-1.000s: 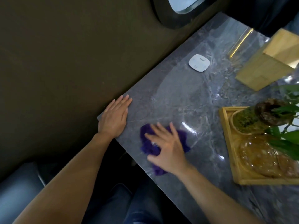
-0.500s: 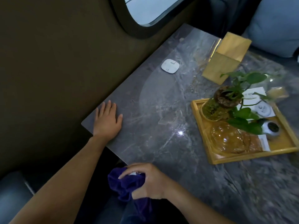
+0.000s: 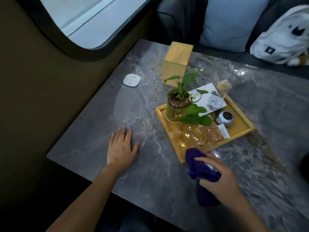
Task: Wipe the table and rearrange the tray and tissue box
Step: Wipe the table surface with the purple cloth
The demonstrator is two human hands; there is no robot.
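Cloth [image 3: 203,171]: soft, light, bunched in the right hand [image 3: 220,178]. Left hand [image 3: 121,148]: flat, fingers spread on table [image 3: 100,134]. Tray [image 3: 240,113]: loaded, fragile glassware; grip opposite rims.

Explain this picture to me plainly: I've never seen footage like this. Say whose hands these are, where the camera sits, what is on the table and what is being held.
No machine here: a person wears a camera on the head, looking down at their own hands. The left hand lies flat and empty on the grey stone table. The right hand grips a bunched purple cloth near the corner of the wooden tray. The tray holds a potted plant, a clear glass dish, a white card and a small silver gadget. Behind it stands a wooden box, probably the tissue box; a white pad lies nearer the window.
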